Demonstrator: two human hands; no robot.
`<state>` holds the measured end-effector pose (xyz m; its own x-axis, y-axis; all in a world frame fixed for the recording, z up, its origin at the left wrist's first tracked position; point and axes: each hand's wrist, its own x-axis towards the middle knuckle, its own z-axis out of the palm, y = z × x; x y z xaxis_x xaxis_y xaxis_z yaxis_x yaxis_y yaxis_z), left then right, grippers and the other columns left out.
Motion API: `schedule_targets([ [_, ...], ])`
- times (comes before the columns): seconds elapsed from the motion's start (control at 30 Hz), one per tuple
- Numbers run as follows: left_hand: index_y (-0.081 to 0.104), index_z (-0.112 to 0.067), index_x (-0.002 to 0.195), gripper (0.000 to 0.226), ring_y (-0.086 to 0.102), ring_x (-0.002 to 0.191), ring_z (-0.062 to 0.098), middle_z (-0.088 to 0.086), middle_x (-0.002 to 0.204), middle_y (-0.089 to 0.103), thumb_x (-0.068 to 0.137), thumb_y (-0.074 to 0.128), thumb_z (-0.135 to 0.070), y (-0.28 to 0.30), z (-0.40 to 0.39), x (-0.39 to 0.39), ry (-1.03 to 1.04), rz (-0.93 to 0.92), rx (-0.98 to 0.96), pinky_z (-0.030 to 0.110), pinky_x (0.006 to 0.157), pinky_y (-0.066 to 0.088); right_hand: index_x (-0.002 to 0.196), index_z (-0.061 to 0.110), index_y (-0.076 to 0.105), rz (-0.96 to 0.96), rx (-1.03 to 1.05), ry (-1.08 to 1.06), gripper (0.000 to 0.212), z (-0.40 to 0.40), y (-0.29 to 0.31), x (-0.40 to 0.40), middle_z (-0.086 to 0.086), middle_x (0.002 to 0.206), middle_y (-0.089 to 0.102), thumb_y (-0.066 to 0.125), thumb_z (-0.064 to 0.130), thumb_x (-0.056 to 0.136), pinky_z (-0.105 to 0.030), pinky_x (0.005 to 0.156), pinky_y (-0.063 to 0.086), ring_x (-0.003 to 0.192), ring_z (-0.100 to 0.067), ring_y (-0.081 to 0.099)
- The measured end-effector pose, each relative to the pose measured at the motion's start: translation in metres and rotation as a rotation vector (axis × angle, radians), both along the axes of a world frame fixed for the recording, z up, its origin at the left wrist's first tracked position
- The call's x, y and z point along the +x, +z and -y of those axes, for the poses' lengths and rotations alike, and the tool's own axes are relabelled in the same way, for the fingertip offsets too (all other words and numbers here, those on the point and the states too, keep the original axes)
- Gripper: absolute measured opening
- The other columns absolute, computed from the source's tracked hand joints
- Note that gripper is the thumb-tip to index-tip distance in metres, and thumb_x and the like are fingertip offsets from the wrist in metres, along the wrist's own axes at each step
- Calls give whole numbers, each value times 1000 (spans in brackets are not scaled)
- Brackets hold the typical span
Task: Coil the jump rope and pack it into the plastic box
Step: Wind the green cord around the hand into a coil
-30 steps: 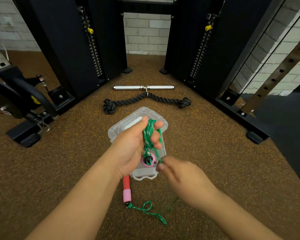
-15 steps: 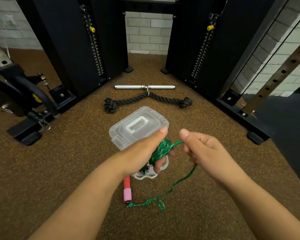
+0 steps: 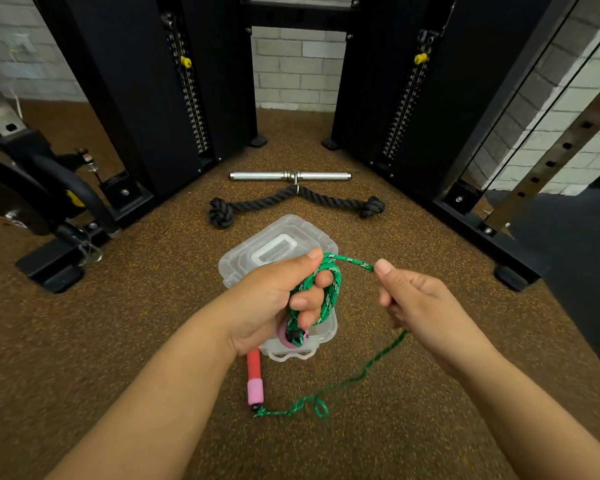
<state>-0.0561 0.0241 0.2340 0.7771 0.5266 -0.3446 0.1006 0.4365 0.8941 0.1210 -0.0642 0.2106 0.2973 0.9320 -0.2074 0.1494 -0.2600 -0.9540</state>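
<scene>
Speckled gym floor (image 3: 153,341), unlabelled plastic box (image 3: 257,254), jump rope (image 3: 331,292).

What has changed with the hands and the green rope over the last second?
The right hand rose from near the floor, drawing the green rope up for another loop round the left hand. The plastic box and the red handle stayed put.

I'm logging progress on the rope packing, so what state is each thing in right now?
Left hand: grips the coiled loops and one handle.
Right hand: pinches the loose rope.
Jump rope: partly coiled; the rest trails to the floor.
Second handle: lying on the floor, not yet gathered.
Plastic box: lid on, nothing packed visibly.
Black rope attachment: lying untouched beside the metal bar.
</scene>
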Motion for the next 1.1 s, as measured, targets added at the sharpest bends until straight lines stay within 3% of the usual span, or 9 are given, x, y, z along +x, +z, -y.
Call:
schedule_targets([
  [0.2, 53, -15, 77, 35, 36, 45, 11, -8, 46, 31, 95, 36, -41, 2, -2, 1, 124, 97, -76, 20, 49, 35, 92, 19, 70, -5, 97, 29, 29, -2, -4, -2, 6, 57, 52, 42, 18, 99, -17, 53, 42, 54, -7, 47],
  [0.37, 64, -9, 88, 39, 38, 48, 11, -6, 49, 35, 96, 38, -38, 3, -5, -1, 261, 230, -203, 17, 49, 37, 67, 22, 67, 129, -9, 47, 41, 1, -16, -7, 9, 43, 44, 46, 53, 84, -26, 48, 36, 43, -9, 39],
  [0.5, 63, -4, 109, 42, 45, 53, 10, -5, 54, 46, 97, 38, -35, 2, -8, -1, 344, 274, -225, 19, 55, 43, 96, 40, 65, 282, -37, 189, 27, 2, -30, -20, 11, 62, 57, 42, 25, 99, -46, 59, 48, 60, -18, 52],
  [0.57, 60, -3, 118, 44, 53, 56, 10, -4, 60, 57, 99, 35, -34, 1, -9, -2, 372, 294, -240, 21, 62, 45, 107, 41, 61, 370, -42, 292, 29, 4, -33, -26, 11, 69, 60, 41, 22, 99, -44, 67, 51, 63, -14, 56],
  [0.63, 56, -3, 124, 46, 58, 64, 12, 0, 71, 66, 100, 31, -33, 2, -10, -2, 402, 322, -269, 24, 67, 48, 111, 35, 62, 507, -29, 395, 25, 6, -30, -32, 8, 69, 63, 42, 30, 98, -31, 64, 50, 60, -5, 56],
  [0.77, 55, -5, 121, 52, 66, 79, 18, 9, 90, 74, 100, 24, -41, 4, -10, -3, 425, 270, -207, 30, 77, 53, 99, 11, 63, 651, 69, 509, 47, 10, -16, -42, -7, 68, 62, 39, 51, 94, -38, 63, 50, 62, -17, 56],
  [0.87, 62, -18, 112, 63, 67, 93, 19, 11, 103, 73, 97, 11, -52, -1, -5, -3, 302, -85, 158, 31, 83, 49, 88, 16, 68, 453, 161, 486, 41, 11, 6, -43, -4, 63, 60, 46, 51, 92, -37, 57, 48, 57, -13, 55],
  [0.93, 67, -29, 103, 71, 65, 98, 13, 4, 106, 72, 91, 5, -63, -7, 0, -4, 149, -284, 345, 26, 78, 45, 90, 26, 73, 261, 195, 408, 28, 11, 24, -40, 9, 60, 61, 51, 44, 89, -20, 55, 44, 58, 4, 52],
  [1.1, 69, -17, 95, 92, 61, 71, 21, 6, 67, 63, 81, -3, -72, -4, 6, -5, -102, -270, 307, 37, 82, 44, 87, 19, 73, 69, 219, 240, 28, 8, 40, -18, 5, 58, 53, 50, 35, 86, -17, 54, 41, 56, -6, 47],
])
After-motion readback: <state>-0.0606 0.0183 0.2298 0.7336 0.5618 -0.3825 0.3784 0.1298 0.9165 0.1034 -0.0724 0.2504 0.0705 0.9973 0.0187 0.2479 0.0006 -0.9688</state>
